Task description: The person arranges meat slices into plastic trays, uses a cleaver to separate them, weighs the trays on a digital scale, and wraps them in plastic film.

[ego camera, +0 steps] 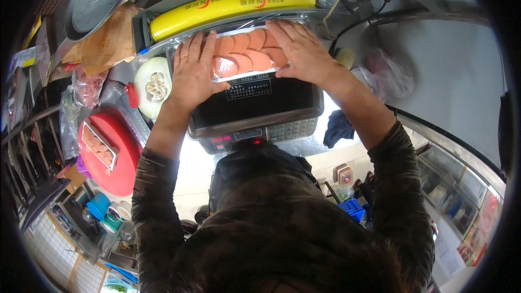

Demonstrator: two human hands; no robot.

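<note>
A white tray of sliced pink sausage [248, 55] lies under clear film over the black top of a digital scale [260, 108]. My left hand [193, 67] rests flat at the tray's left end, its fingers slightly apart on the film. At the right end, my right hand [303, 51] has its fingers on the film and its thumb by the near corner, pressing on the tray's edge. Behind both hands lies a yellow roll of cling film [232, 8]. Whether the film is joined to the roll cannot be told.
To the left are a cut winter melon [144, 99], a cleaver-like metal blade [132, 112] and a red round board [126, 162] bearing another tray of sausage slices [99, 146]. A dark cloth [338, 129] lies right of the scale. Plastic bags [386, 73] sit farther right.
</note>
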